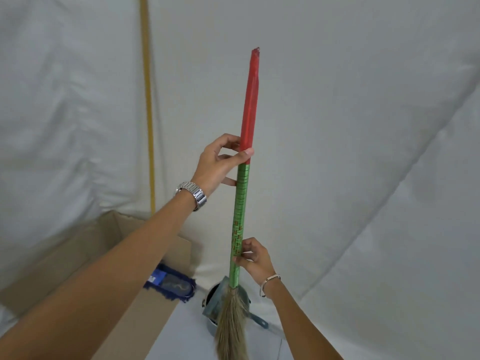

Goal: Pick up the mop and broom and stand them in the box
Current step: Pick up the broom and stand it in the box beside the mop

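- We hold the broom (240, 203) upright, bristles down, to the right of the box (145, 315).
- Our left hand (218, 165) pinches the handle where red meets green, steadying the top.
- Our right hand (253, 257) clamps lower down, carrying the weight.
- The mop (168, 283) already stands in the box, its yellow pole leaning on the white sheet.

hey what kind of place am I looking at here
Probably a makeshift staging or recording area rather than a lived-in room: creased white sheeting covers the backdrop and floor, and the only items are a cardboard box, a broom, a mop and a metal bucket.
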